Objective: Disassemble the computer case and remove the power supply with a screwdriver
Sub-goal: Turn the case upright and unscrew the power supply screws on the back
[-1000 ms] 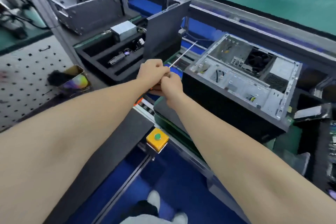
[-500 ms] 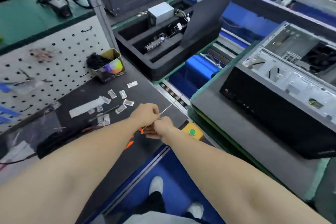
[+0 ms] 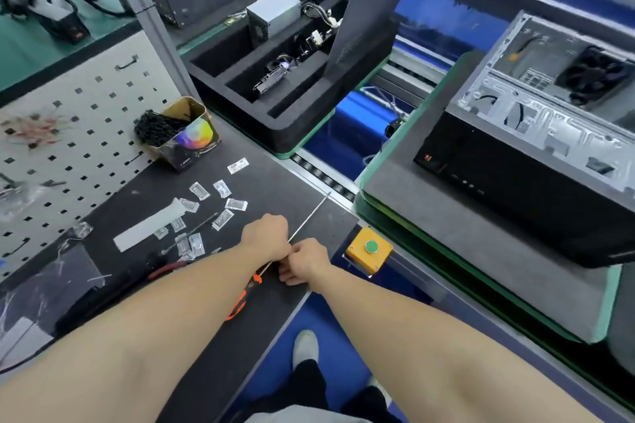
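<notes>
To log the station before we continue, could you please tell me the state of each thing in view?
Screwdriver: held by both hands at its shaft, tip pointing away.
Left hand: curled round the shaft.
Right hand: pinching the shaft.
Computer case: on its side, panel off, inside exposed.
Dark panel: leaning upright in the foam tray.
Grey power supply: standing in that tray, outside any case.
Small box: open, holding black ties.

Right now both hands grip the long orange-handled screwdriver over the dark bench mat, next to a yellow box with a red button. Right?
No: the head view shows the round button on the yellow box is green, not red. The rest holds: left hand and right hand grip the long orange-handled screwdriver over the dark bench mat.
</notes>
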Available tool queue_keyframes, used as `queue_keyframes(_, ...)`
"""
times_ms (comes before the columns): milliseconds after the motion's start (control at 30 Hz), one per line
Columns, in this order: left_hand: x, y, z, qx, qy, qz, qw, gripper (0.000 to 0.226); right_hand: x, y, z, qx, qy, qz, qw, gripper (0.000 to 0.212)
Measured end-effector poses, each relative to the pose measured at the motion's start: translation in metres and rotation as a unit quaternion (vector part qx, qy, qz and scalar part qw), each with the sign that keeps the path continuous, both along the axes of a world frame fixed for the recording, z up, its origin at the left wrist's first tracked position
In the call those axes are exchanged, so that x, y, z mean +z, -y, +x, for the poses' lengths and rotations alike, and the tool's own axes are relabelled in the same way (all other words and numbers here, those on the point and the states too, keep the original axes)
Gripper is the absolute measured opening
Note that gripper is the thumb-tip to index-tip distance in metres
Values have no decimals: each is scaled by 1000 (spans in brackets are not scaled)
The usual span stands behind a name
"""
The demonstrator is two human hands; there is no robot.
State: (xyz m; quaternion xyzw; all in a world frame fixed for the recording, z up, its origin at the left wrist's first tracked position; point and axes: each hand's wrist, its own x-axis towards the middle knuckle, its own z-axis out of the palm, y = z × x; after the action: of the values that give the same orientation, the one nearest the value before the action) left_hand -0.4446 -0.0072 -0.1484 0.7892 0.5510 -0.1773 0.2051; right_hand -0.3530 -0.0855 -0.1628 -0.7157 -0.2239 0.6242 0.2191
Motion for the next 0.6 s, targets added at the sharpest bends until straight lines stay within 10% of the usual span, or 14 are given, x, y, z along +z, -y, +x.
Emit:
queue_keyframes(400,26,-21,51,-58,0,16,998,44,39,-11,52,79,156,51,983,20)
queue_keyframes(600,63,-37,124,-58,205,104,972,28,83,-19,109,-5,286,140,948,18)
